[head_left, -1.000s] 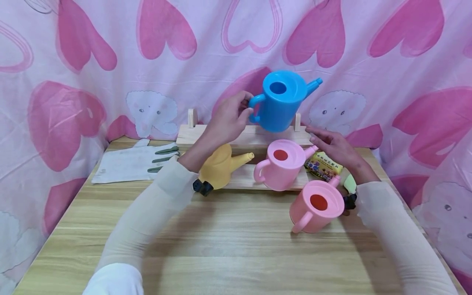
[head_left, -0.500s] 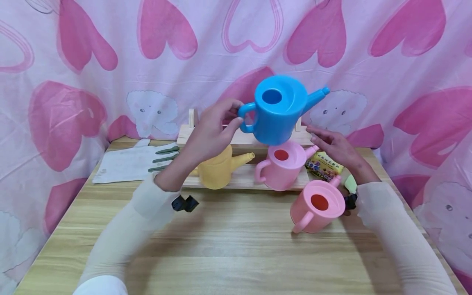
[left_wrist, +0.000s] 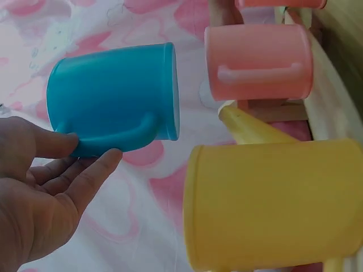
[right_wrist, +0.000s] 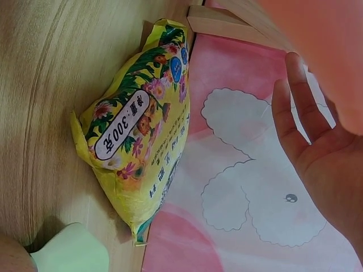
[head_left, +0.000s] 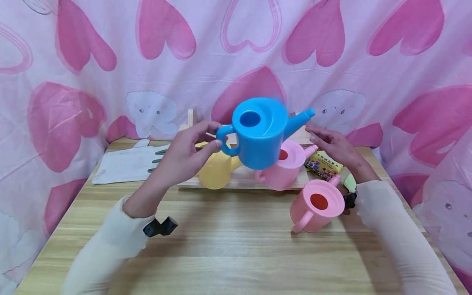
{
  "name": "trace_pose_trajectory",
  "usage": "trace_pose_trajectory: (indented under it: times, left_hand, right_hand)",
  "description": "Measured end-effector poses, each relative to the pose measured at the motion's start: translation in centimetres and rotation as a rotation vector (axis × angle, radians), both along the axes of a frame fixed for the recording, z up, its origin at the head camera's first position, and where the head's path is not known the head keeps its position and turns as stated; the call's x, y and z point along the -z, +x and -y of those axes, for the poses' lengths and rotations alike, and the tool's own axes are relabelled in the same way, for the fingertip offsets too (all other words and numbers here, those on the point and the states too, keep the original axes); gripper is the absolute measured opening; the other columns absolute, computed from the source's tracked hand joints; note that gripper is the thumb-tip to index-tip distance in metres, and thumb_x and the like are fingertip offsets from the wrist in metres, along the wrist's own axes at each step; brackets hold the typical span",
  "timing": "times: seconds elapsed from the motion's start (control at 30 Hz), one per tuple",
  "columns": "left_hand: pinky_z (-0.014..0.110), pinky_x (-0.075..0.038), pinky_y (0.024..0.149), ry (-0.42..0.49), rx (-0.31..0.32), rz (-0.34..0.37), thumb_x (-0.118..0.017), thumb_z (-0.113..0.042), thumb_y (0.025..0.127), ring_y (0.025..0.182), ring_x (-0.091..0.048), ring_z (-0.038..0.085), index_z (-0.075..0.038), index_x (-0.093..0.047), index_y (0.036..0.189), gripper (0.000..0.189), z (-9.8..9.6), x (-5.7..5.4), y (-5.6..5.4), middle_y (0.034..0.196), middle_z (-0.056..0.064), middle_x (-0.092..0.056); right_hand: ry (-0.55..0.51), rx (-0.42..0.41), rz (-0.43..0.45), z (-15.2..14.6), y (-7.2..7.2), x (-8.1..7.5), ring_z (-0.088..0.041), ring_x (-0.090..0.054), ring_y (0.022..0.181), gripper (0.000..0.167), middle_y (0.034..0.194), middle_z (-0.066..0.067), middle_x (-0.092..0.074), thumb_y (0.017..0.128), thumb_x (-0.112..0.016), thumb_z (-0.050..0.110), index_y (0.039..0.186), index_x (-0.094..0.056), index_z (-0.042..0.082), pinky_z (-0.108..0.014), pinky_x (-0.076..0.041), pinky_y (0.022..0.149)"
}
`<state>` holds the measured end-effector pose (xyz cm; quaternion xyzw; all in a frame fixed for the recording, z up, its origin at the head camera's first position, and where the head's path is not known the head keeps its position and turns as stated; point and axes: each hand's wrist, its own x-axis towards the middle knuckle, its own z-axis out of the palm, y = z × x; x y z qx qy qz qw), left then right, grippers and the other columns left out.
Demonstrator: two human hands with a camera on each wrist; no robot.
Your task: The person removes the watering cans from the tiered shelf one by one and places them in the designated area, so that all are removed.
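Observation:
My left hand (head_left: 186, 157) pinches the handle of a blue watering can (head_left: 262, 139), held up in the air with its spout to the right. In the left wrist view, thumb and fingertips meet at that handle (left_wrist: 116, 141). Behind the blue can, a yellow watering can (head_left: 215, 172) and a pink watering can (head_left: 284, 172), partly covered, stand on a wooden rack (head_left: 243, 182). Another pink watering can (head_left: 321, 223) stands on the table in front. My right hand (head_left: 335, 149) hovers by the rack pink can's spout, its fingers relaxed and holding nothing.
A yellow flowered bag (head_left: 326, 164) marked 300 grams lies at the rack's right end, below my right hand. Close to it is a light green piece (right_wrist: 76, 255). Pale gloves with green fingers (head_left: 125, 166) lie at left. A heart-patterned curtain (head_left: 250, 24) hangs behind.
My left hand has brought the blue watering can down and toward me, slightly left, from above the rack's upper shelf. It now overlaps the pink can behind. The right hand has stayed in place.

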<state>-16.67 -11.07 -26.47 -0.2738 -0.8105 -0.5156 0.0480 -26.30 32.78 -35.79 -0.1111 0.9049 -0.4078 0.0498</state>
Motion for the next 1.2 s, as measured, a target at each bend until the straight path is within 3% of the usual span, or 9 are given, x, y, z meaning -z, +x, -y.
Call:
trace_pose_trajectory:
  times: [0.2,0.4,0.6,0.83,1.03,1.2]
  left_hand:
    - [0.041,-0.061,0.085,-0.01,0.031,0.041,-0.071,-0.006,0.097,0.102,-0.069,0.021,-0.006,-0.066,0.125,0.028,0.6,1.0,1.7,0.115,0.005,-0.069]
    - [0.037,-0.061,0.082,-0.02,0.048,0.117,-0.073,-0.005,0.096,0.106,-0.068,0.022,-0.006,-0.066,0.126,0.03,0.6,2.4,3.3,0.116,0.004,-0.068]
    - [0.035,-0.06,0.086,-0.022,0.071,0.2,-0.071,-0.006,0.098,0.108,-0.068,0.022,-0.011,-0.066,0.125,0.028,0.6,4.6,4.8,0.118,0.004,-0.068]
    - [0.032,-0.06,0.085,-0.038,0.122,0.289,-0.07,-0.007,0.099,0.11,-0.067,0.019,-0.018,-0.065,0.123,0.027,0.2,7.5,6.0,0.12,-0.003,-0.066]
    - [0.031,-0.059,0.087,-0.069,0.127,0.356,-0.07,-0.008,0.099,0.114,-0.064,0.019,-0.019,-0.065,0.12,0.024,-0.5,9.9,6.7,0.118,-0.005,-0.064]
    - [0.032,-0.059,0.087,-0.075,0.15,0.383,-0.07,-0.008,0.099,0.114,-0.064,0.019,-0.019,-0.066,0.117,0.021,-1.1,11.3,6.9,0.116,-0.005,-0.063]
  right_hand:
    - [-0.003,0.01,0.001,0.0,-0.1,0.1,-0.037,-0.048,0.136,0.061,0.162,-0.007,-0.038,0.105,-0.054,0.05,0.159,-0.041,0.027,-0.061,-0.047,0.103]
    - [-0.013,-0.008,-0.01,-0.1,-0.2,-0.1,-0.038,-0.043,0.142,0.059,0.164,-0.004,-0.036,0.104,-0.056,0.05,0.158,-0.044,0.029,-0.065,-0.041,0.107]
    - [0.014,0.006,-0.008,0.0,-0.3,0.0,-0.041,-0.042,0.141,0.06,0.164,-0.008,-0.035,0.105,-0.055,0.049,0.158,-0.043,0.026,-0.068,-0.039,0.107]
    - [-0.022,-0.011,-0.016,-0.3,-0.7,0.3,-0.04,-0.038,0.145,0.054,0.163,-0.008,-0.036,0.108,-0.056,0.037,0.158,-0.043,0.022,-0.067,-0.036,0.109]
    - [-0.031,-0.023,-0.016,-0.3,-0.6,0.2,-0.04,-0.04,0.144,0.054,0.162,-0.008,-0.038,0.108,-0.056,0.038,0.158,-0.044,0.023,-0.067,-0.037,0.109]
    - [-0.022,-0.021,-0.01,-0.2,-0.6,0.2,-0.04,-0.04,0.143,0.054,0.162,-0.008,-0.038,0.108,-0.055,0.04,0.158,-0.043,0.024,-0.067,-0.037,0.109]
